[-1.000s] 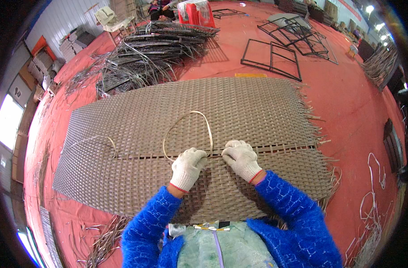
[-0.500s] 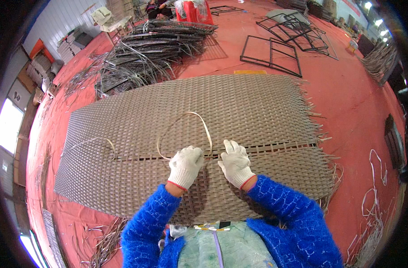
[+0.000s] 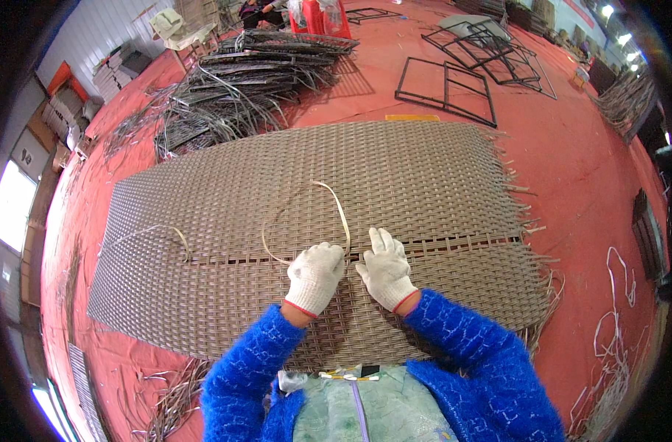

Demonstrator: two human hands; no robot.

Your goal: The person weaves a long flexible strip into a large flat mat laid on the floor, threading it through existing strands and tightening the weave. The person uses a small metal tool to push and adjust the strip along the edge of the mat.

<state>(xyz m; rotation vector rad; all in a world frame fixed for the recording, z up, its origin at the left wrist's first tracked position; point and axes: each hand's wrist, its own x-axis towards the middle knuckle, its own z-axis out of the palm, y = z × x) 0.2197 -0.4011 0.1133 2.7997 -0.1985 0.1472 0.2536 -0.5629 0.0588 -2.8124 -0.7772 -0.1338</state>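
Note:
A large brown woven sheet [image 3: 409,177] lies before me, its weave split by a narrow lengthwise gap [image 3: 461,244] bridged by strands. My left hand [image 3: 314,280], in a white knit glove, is closed at this gap, fingertips pinched on a pale flat weaving strip [image 3: 343,214]. The strip arches up in a loop over the sheet beyond the hand; its pinched part is hidden by the fingers. Just to the right, my gloved right hand [image 3: 386,271] rests on the sheet beside the gap, fingers stretched out. Another loose strip end [image 3: 180,234] curls up farther left.
Beyond the sheet is a pile of dark woven pieces [image 3: 240,88]. Black metal frames [image 3: 446,88] lie on the red floor [image 3: 586,191] at the far right. A red plastic stool [image 3: 325,18] and a seated person [image 3: 261,11] are at the back. White cord [image 3: 608,331] trails at right.
My left hand has shifted a little to the right, closer to my right hand, and the strip's loop has narrowed slightly. My right hand has barely moved.

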